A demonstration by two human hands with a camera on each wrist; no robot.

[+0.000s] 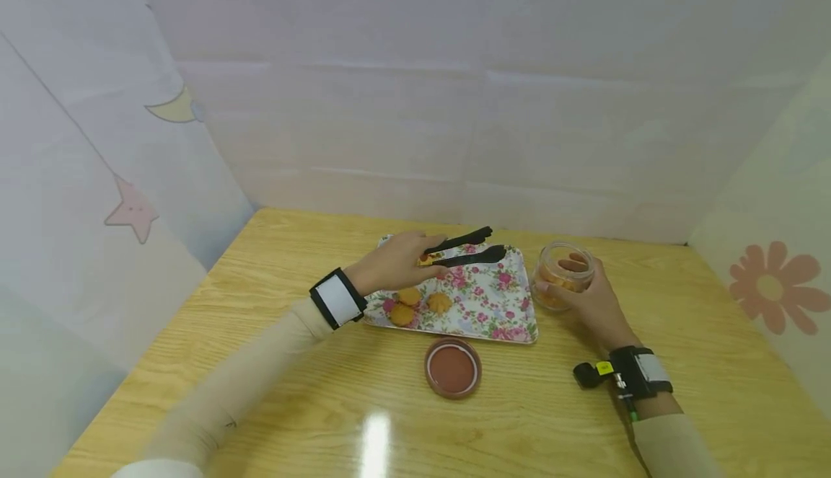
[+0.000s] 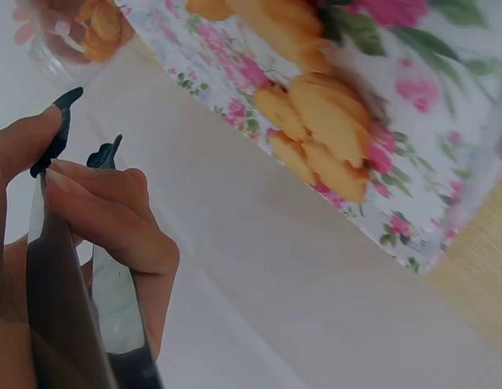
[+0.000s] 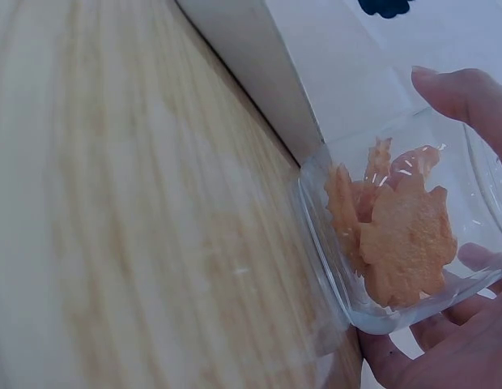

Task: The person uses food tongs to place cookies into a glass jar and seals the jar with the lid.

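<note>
Your right hand is wrapped around the small clear glass jar of orange cookies, fingers curled round its side, holding it standing upright on the light wooden table just to the right of the tray. The right wrist view shows the cookies stacked inside against the glass, with your fingers behind and under it.

Your left hand is gripping the black plastic tongs, thumb on one arm and fingers curled on the other, tips a little apart and pointing toward the jar. They hang over the far half of the rectangular floral tray with pink roses.

Nearest you on the table sits the round brown jar lid, just in front of the tray's near edge. Three golden round cookies lie together on the tray's near left part, right by your left wrist.
</note>
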